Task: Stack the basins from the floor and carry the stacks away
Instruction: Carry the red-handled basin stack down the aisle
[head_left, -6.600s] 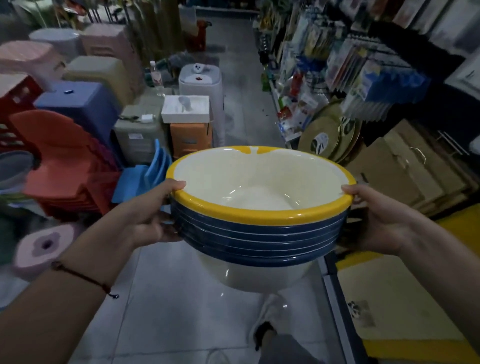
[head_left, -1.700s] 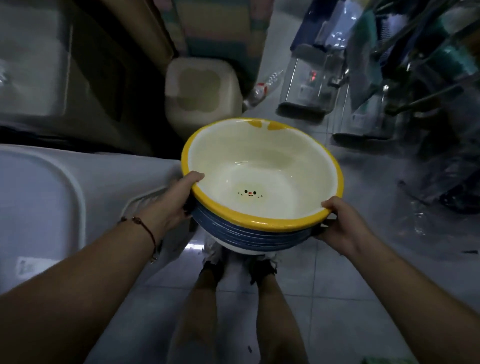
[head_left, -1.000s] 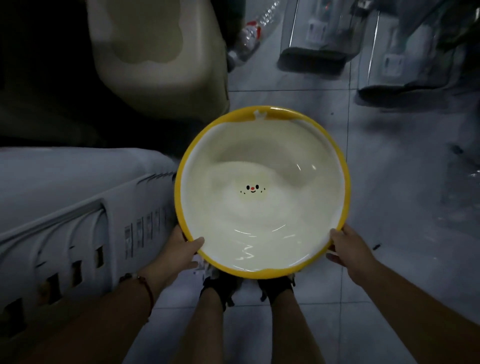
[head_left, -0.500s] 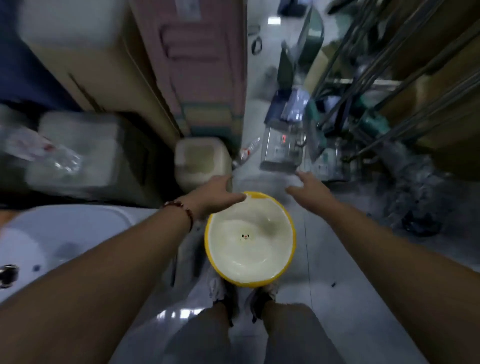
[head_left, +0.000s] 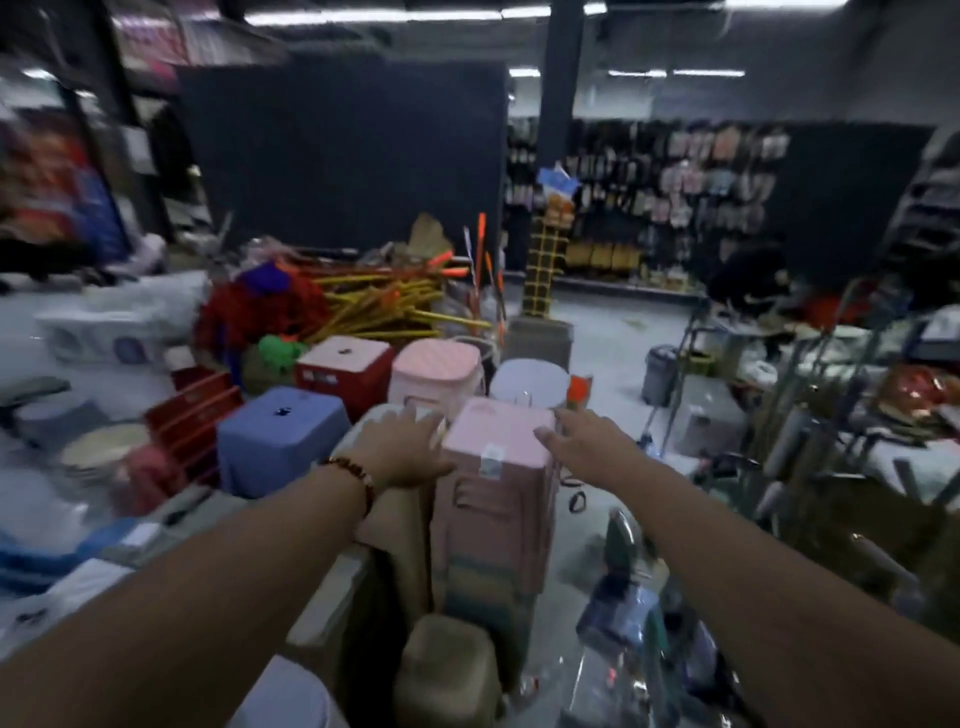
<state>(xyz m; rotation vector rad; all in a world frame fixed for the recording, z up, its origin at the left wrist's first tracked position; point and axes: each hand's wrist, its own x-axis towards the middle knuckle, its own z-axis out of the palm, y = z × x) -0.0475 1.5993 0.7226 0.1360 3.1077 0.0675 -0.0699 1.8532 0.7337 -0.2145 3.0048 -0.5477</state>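
— What are the hands doing?
— Both reach forward, empty, fingers spread: left hand (head_left: 400, 451) and right hand (head_left: 584, 439) flank the top of a pink stool stack (head_left: 496, 470).
— And the basins?
— Out of view. Blue stool (head_left: 278, 434) sits left, yellow-handled mops (head_left: 384, 304) behind.

Basins out of view; blurred left shelves (head_left: 47, 176), perhaps posters.
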